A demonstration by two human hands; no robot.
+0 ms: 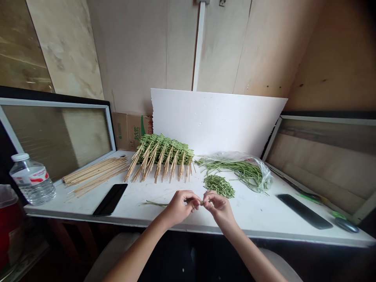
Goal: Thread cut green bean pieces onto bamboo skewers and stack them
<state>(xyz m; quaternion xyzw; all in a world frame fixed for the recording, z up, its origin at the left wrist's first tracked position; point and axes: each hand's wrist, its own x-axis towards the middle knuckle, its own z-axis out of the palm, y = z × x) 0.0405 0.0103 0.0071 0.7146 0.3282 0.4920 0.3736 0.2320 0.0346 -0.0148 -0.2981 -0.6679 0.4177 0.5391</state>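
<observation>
A long green bean [157, 203] runs leftward from my left hand [182, 204], whose fingers are curled around it. Close by on the right, my right hand [216, 203] pinches with thumb and forefinger at the bean's other end; the fingertips of both hands nearly meet, and most of the bean between them is hidden. Just beyond my hands lies a heap of short cut bean pieces [219, 185]. Behind that, long whole beans [245, 170] spill from a clear plastic bag [266, 174].
Stacked bean skewers [164, 150] point their sticks toward me. Bare bamboo skewers [95, 171] lie at left, near a phone [111, 199] and a water bottle [32, 182]. On the white table's [249, 219] right are a dark flat object [304, 211] and a mouse-like object [346, 225].
</observation>
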